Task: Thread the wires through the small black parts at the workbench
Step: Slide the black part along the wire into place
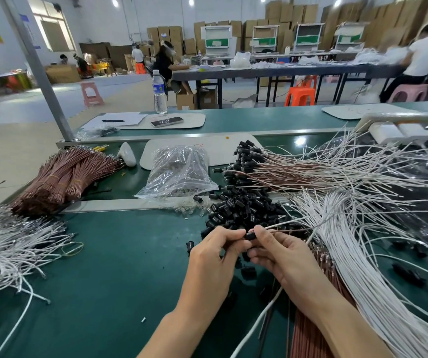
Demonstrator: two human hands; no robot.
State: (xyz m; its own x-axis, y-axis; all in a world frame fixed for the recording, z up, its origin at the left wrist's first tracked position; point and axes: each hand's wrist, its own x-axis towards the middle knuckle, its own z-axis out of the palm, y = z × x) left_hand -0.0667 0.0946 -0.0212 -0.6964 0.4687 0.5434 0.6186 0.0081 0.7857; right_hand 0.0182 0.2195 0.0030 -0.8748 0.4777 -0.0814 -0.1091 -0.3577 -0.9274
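Note:
My left hand and my right hand meet over the green bench, both pinching one small black part between their fingertips. A white wire and a brown wire run from that part to the right. Just beyond my hands lies a heap of loose black parts. Farther back right, a pile of wires with black parts on their ends fans out. White wires spread at the right, brown wires under my right forearm.
Bundles of brown wires and loose white wires lie at the left. A clear plastic bag sits behind the black heap. A water bottle, papers and a phone stand on the far belt. People work at tables behind.

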